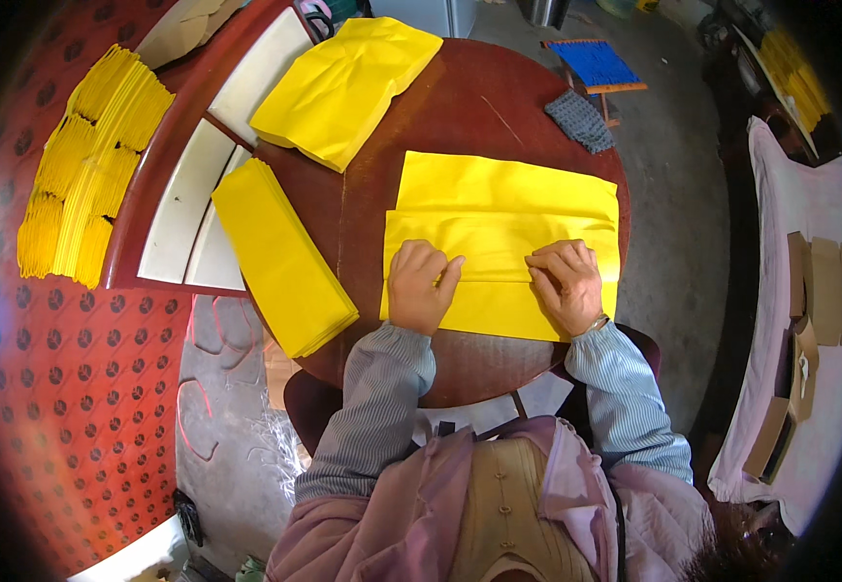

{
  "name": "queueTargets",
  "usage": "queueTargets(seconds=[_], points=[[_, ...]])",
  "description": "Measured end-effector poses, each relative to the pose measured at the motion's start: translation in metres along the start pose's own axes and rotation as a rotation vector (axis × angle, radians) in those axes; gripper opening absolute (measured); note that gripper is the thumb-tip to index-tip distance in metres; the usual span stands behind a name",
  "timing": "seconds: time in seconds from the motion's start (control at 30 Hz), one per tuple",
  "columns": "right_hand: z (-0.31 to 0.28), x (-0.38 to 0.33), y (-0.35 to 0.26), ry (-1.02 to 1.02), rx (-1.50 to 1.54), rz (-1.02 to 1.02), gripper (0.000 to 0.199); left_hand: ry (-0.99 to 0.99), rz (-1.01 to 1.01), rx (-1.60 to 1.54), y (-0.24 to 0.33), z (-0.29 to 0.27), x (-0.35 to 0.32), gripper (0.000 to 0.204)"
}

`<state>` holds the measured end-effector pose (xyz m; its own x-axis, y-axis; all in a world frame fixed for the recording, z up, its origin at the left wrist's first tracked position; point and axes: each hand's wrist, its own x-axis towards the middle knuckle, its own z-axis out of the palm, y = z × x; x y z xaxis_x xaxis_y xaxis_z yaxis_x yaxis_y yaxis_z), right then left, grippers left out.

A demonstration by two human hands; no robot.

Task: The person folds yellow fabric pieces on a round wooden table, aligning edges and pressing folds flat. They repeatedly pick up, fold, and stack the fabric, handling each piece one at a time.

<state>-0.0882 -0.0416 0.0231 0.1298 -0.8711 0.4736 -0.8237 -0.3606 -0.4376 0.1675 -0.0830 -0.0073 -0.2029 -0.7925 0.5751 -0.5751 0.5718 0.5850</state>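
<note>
In front of me a yellow cloth-like sheet (508,189) lies on the round table, with a folded strip running across it. My left hand (421,281) is on its left part, fingers curled at the crease and thumb out to the right. At the right part my right hand (566,281) grips the same fold, its fingers bent and thumb toward the middle. A neat stack of folded yellow sheets (285,262) lies slanted to the left. Beyond it rests a looser yellow pile (348,87), wrinkled on top.
The dark red round table (479,97) holds a grey knitted cloth (579,120) at its far right. Bundled yellow pieces (81,175) are stacked on the red patterned surface at left. A blue-topped stool (594,64) stands beyond. Open cardboard boxes (814,291) lie on a pink cover at right.
</note>
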Motion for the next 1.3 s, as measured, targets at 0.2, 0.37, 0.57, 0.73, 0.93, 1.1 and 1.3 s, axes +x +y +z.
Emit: queueTargets(seconds=[0.2, 0.37, 0.57, 0.73, 0.93, 1.1, 1.3], points=[[-0.006, -0.008, 0.003, 0.004, -0.007, 0.045, 0.009, 0.055, 0.011, 0.100, 0.001, -0.003, -0.001, 0.021], [-0.013, -0.018, 0.011, 0.006, -0.029, 0.030, 0.010, 0.008, -0.016, 0.192, 0.009, -0.005, 0.003, 0.014], [-0.020, -0.017, 0.011, 0.007, -0.109, 0.057, 0.010, -0.045, 0.057, 0.206, 0.009, -0.008, 0.004, 0.018], [-0.001, 0.011, -0.020, -0.028, -0.049, -0.071, 0.017, -0.119, 0.181, 0.035, 0.003, 0.002, 0.015, 0.018], [0.005, 0.016, -0.029, -0.168, -0.046, -0.039, 0.021, -0.344, 0.144, -0.087, 0.001, -0.011, 0.014, 0.018], [-0.009, -0.004, -0.012, -0.123, -0.057, -0.035, 0.019, -0.330, 0.089, 0.012, -0.004, -0.039, 0.003, 0.014], [-0.025, -0.019, 0.003, -0.132, -0.065, -0.016, 0.024, -0.144, 0.080, 0.059, 0.006, -0.042, 0.003, 0.017]])
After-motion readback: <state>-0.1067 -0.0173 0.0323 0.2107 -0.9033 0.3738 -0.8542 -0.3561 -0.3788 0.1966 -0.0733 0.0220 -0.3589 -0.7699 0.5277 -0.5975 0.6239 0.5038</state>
